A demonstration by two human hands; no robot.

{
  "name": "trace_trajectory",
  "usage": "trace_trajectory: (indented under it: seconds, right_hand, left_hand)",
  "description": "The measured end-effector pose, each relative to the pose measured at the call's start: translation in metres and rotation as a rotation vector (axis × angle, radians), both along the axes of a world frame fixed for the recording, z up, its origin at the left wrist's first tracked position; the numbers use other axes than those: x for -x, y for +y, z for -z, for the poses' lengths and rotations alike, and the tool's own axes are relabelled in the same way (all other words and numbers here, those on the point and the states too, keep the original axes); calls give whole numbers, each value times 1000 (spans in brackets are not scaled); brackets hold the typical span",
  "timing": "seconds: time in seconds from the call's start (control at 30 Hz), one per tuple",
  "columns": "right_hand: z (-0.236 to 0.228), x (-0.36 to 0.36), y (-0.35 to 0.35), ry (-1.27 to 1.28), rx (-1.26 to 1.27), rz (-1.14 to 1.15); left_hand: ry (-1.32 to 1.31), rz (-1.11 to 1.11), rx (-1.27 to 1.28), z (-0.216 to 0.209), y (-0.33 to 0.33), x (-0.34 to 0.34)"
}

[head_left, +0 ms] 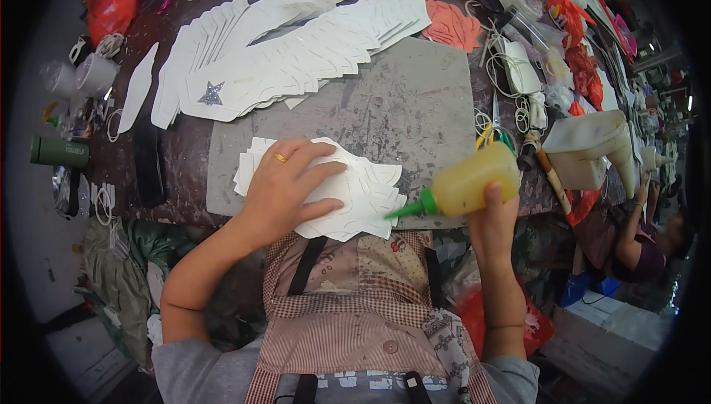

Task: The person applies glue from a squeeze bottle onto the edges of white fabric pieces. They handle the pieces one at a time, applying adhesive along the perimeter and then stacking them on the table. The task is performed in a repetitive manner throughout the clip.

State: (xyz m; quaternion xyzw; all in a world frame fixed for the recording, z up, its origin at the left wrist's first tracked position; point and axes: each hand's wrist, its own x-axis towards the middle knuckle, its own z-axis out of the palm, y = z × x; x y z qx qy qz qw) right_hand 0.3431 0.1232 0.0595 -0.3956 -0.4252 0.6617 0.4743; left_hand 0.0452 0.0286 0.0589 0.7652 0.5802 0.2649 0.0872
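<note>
My left hand [292, 182] lies with spread fingers on a fanned stack of white cut pieces [370, 182] at the near edge of the grey board [415, 100]. My right hand [492, 222] is wrapped round a squeeze bottle [474, 180] of yellowish liquid. Its green nozzle points left, with the tip at the stack's right side; whether it touches cannot be made out. Beyond the stack, long overlapping rows of white cut pieces [296, 56] spread over the board and table. A glittery star [211, 93] marks one of them.
Coral-coloured pieces [452, 26] lie at the far right of the board. Scissors [485, 137] and a whitish plastic jug [585, 148] stand right of it. A green cup [59, 151] and a red bag [115, 4] are on the left. Another person [637, 245] works at far right.
</note>
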Motion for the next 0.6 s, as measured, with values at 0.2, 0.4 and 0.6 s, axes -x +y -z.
trace_trajectory:
  seconds: [0.2,0.4,0.6]
  right_hand:
    - [11,8,13,-80,11,-23]
    - [5,13,10,-69,7,-48]
    - [12,-12,0,-148,-5,-47]
  left_hand:
    - [0,-3,-9,0,0,-1]
    - [-1,-1,-4,2,-1,0]
    - [-9,-1,-11,1,-1,0]
